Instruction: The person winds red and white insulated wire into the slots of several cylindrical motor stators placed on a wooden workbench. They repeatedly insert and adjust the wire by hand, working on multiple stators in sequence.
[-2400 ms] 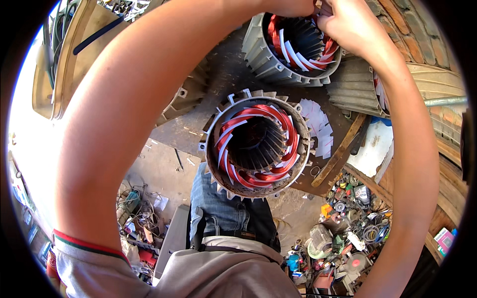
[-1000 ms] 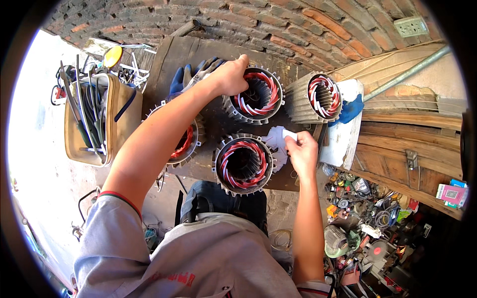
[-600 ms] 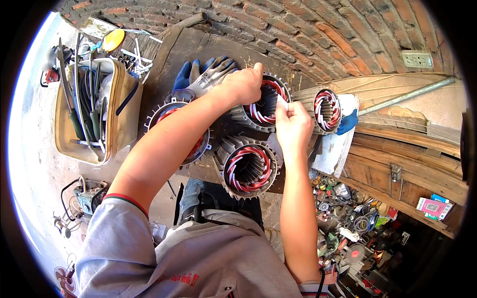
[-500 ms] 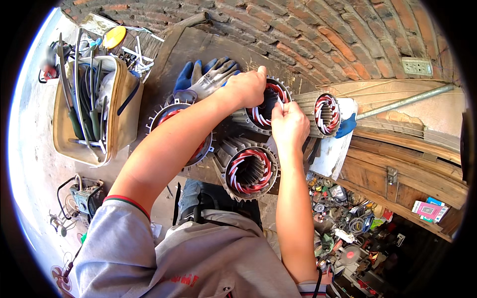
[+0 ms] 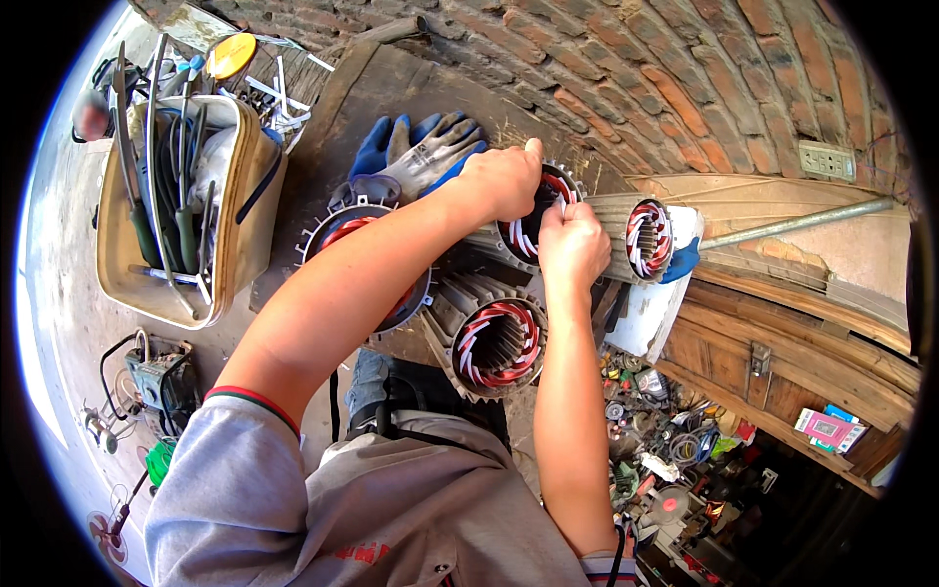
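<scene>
My left hand (image 5: pixel 504 182) is closed at the far-left rim of a finned motor stator (image 5: pixel 520 239), thumb upward; what its fingers grip is hidden. On the opposite side, my right hand (image 5: pixel 574 245) pinches a narrow white strip (image 5: pixel 560 205) over the bore, beside the red-and-white windings. Nearer to me, a second finned stator (image 5: pixel 460 305) lies with its wound end facing up. A third stator (image 5: pixel 616 231) is to the right of my right hand. My left forearm partly covers a wider, silvery stator (image 5: pixel 337 233).
Blue-and-grey work gloves (image 5: pixel 435 157) lie behind the stators on the dark workbench (image 5: pixel 391 83). A cream plastic bin (image 5: pixel 256 215) holding long-handled tools stands left. Brick wall (image 5: pixel 626 73) rises behind. A metal pipe (image 5: pixel 797 223) and assorted parts (image 5: pixel 675 430) are at right.
The view has shifted slightly, so the bench scene sits a little lower and to the right. Both hands stay at the same stator; the white strip shows less beyond my right fingers.
</scene>
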{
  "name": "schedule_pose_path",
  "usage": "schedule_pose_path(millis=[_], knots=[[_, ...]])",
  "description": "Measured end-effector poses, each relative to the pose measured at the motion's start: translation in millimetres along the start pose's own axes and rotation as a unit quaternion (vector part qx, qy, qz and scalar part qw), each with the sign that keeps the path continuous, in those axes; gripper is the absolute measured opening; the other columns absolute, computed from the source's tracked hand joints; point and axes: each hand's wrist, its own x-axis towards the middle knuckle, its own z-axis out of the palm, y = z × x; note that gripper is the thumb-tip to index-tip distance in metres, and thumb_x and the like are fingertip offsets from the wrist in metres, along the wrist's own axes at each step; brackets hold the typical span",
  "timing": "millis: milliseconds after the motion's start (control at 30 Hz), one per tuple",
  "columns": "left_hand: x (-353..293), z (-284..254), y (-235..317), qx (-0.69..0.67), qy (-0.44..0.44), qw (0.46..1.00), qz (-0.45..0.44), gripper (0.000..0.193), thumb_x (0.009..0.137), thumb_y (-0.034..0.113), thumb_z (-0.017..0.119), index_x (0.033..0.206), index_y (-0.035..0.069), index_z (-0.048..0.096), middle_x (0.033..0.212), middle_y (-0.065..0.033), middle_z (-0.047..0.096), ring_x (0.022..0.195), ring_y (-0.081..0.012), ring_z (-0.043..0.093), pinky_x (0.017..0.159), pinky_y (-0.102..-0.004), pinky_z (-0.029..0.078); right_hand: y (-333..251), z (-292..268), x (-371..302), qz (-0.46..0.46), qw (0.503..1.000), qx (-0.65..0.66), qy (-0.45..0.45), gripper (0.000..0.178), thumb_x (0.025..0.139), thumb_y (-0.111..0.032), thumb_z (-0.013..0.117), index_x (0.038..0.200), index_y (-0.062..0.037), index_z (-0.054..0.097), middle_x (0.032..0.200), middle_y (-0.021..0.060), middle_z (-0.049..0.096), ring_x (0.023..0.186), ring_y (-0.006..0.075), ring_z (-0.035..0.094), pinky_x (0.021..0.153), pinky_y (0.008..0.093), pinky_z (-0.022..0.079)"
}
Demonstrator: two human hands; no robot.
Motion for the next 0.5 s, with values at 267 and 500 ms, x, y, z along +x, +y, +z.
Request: schedule_pose_path(millis=[267, 500], knots=[[1, 0, 1, 0.003, -0.008, 1.0, -0.008, 0.043, 0.083, 0.009, 0.063, 0.121, -0.003, 0.048, 0.117, -0.025, 0.066, 0.111, -0.0385, 0.065, 0.091, -0.0442, 0.053, 12, 4, 12, -0.119, 0.992, 0.024, 0.038, 0.015, 0.085, -0.016, 0.068, 0.076, -0.0054, 0.063, 0.076, 0.0151, 0.066, 0.071, 0.0392, 0.065, 0.063, 0.0498, 0.051], [3, 5, -3, -0.015, 0.016, 1.0, 0.0, 0.034, 0.085, 0.01, 0.06, 0.114, -0.002, 0.047, 0.109, -0.027, 0.067, 0.104, -0.0426, 0.065, 0.087, -0.0494, 0.052, 13, 1, 24, -0.222, 0.974, 0.018, 0.028, 0.013, 0.088, -0.015, 0.066, 0.084, -0.0039, 0.062, 0.081, 0.015, 0.066, 0.073, 0.0377, 0.066, 0.064, 0.0482, 0.052]])
